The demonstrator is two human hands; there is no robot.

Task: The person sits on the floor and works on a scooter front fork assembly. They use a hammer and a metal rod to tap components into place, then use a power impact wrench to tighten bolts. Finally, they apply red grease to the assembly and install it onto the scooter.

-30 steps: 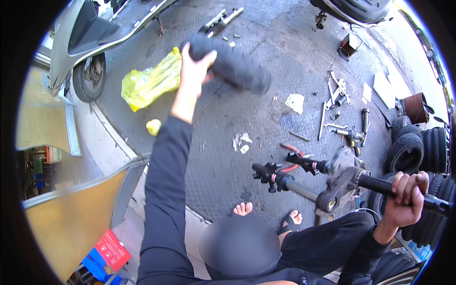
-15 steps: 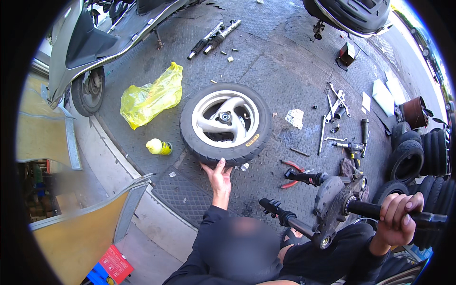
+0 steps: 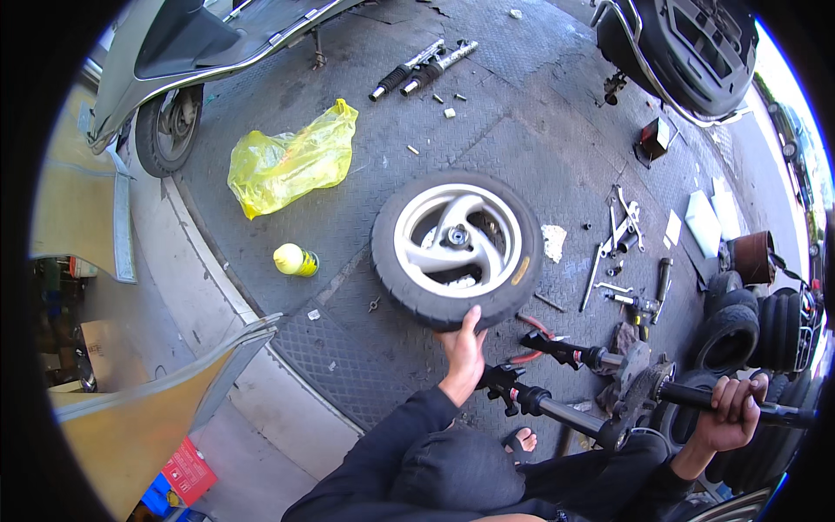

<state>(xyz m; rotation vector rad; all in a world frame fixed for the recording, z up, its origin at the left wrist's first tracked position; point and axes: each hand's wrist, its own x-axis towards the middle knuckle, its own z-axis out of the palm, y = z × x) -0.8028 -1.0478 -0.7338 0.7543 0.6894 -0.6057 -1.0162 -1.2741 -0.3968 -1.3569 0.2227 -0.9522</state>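
Note:
My left hand (image 3: 464, 358) grips the near edge of a scooter wheel (image 3: 458, 236), thumb on top of the black tyre and fingers beneath it. The wheel has a silver three-spoke rim, faces up and looks slightly tilted; whether its far side touches the floor I cannot tell. My right hand (image 3: 735, 411) is wrapped round the black steering tube of a front fork (image 3: 570, 416), which lies across to the left with its two legs pointing toward the wheel. The fork's lower ends are close to my left hand. Red-handled pliers (image 3: 532, 357) lie partly hidden behind the upper leg.
A yellow plastic bag (image 3: 291, 165) and a yellow bottle (image 3: 296, 260) are on the left. Two shock absorbers (image 3: 426, 68) lie farther off. Wrenches (image 3: 619, 230) and a power tool (image 3: 639, 304) lie right, near stacked tyres (image 3: 731, 335). Parked scooters (image 3: 187, 48) stand at the back.
The wheel has moved right, toward the fork, with my left hand still on its near edge. The fork's ends now sit nearer the wheel. The whole view has shifted a little.

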